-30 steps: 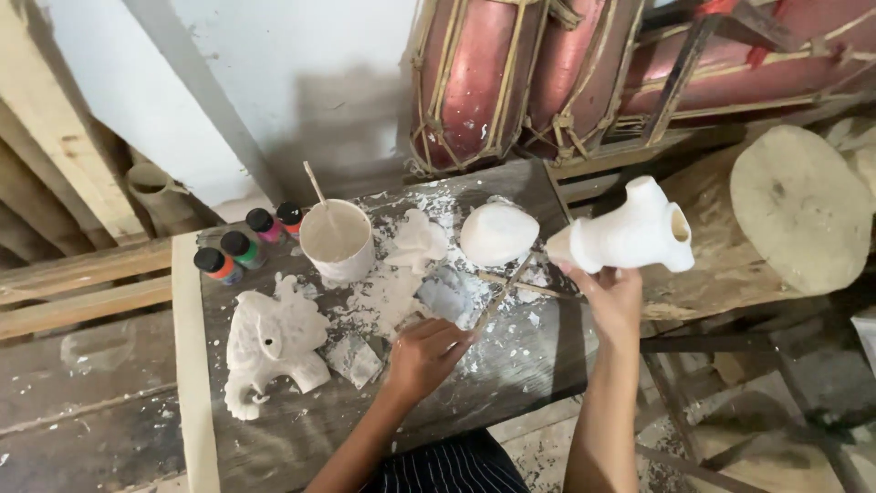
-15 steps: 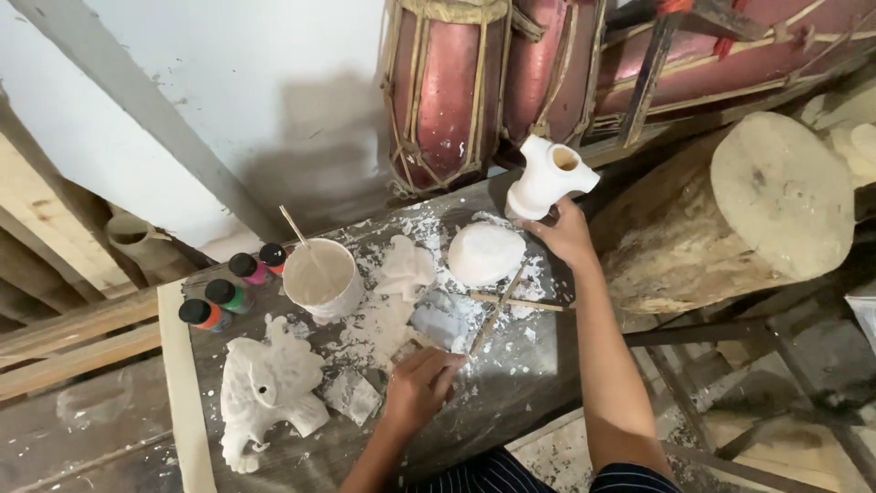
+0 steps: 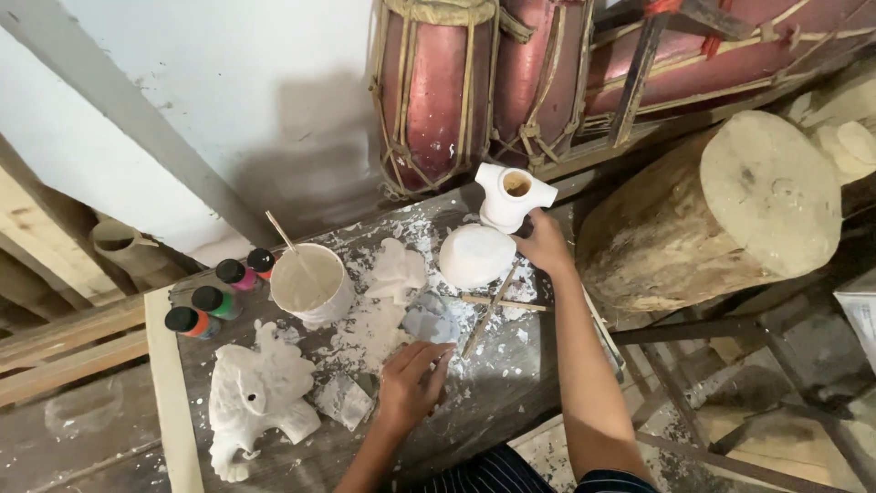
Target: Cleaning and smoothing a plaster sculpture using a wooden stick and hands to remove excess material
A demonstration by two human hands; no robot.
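Observation:
My right hand (image 3: 545, 243) grips a white plaster torso-shaped cast (image 3: 511, 194) and holds it upright at the far right corner of the grey worktable (image 3: 497, 393). My left hand (image 3: 411, 383) rests near the table's front, fingers curled over a small tool beside a flat grey plaster piece (image 3: 429, 319). A white dome-shaped cast (image 3: 474, 256) sits just below the torso cast. A white elephant figure (image 3: 255, 397) lies at the front left. Thin sticks (image 3: 488, 306) lie crossed between my hands.
A white cup of plaster with a stick (image 3: 310, 283) stands at the back left beside several small paint bottles (image 3: 219, 292). Red drums (image 3: 474, 87) lean behind the table. A large log (image 3: 721, 210) lies to the right. Plaster crumbs cover the tabletop.
My right hand has carried the torso cast from mid-air on the right down and back to the table's far corner. My left hand has stayed near the front.

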